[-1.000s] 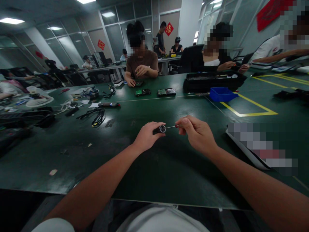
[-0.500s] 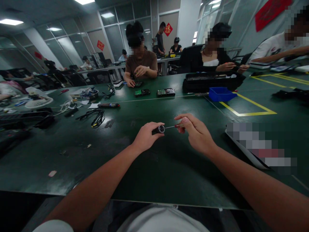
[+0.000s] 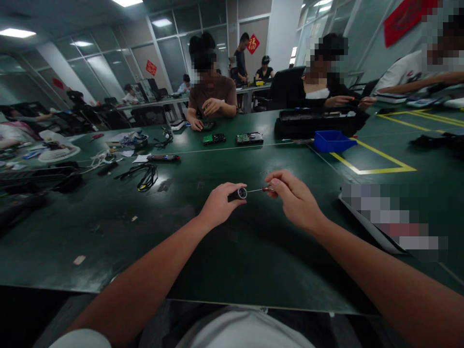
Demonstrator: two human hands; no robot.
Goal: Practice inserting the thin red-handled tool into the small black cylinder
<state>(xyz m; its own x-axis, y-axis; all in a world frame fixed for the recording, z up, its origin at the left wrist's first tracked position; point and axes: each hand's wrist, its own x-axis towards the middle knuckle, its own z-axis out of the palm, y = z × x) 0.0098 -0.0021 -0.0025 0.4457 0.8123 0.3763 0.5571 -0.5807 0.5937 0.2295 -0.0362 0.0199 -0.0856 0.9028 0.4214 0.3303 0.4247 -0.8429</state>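
Observation:
My left hand [image 3: 221,204] is closed round a short black cylindrical part [image 3: 238,194], whose round, silver-rimmed end faces right. Fingers and thumb grip it from above and below. In my right hand [image 3: 292,195] is a screwdriver [image 3: 266,189] with a reddish handle, pinched between thumb and fingers. Its thin metal shaft points left, and the tip meets the round end of the cylinder; how deep it goes I cannot tell. Both hands are above the green table [image 3: 203,261].
A blue bin [image 3: 333,141] and a black open case [image 3: 321,123] stand at the far right. Two circuit-board devices lie mid-table, before a co-worker [image 3: 212,96]. Black cables [image 3: 143,178] lie at left. A pale flat packet [image 3: 380,220], partly blurred out, is right of my arm.
The fingers of my right hand have curled in closer round the screwdriver handle. My left hand and the black cylinder stay almost where they were.

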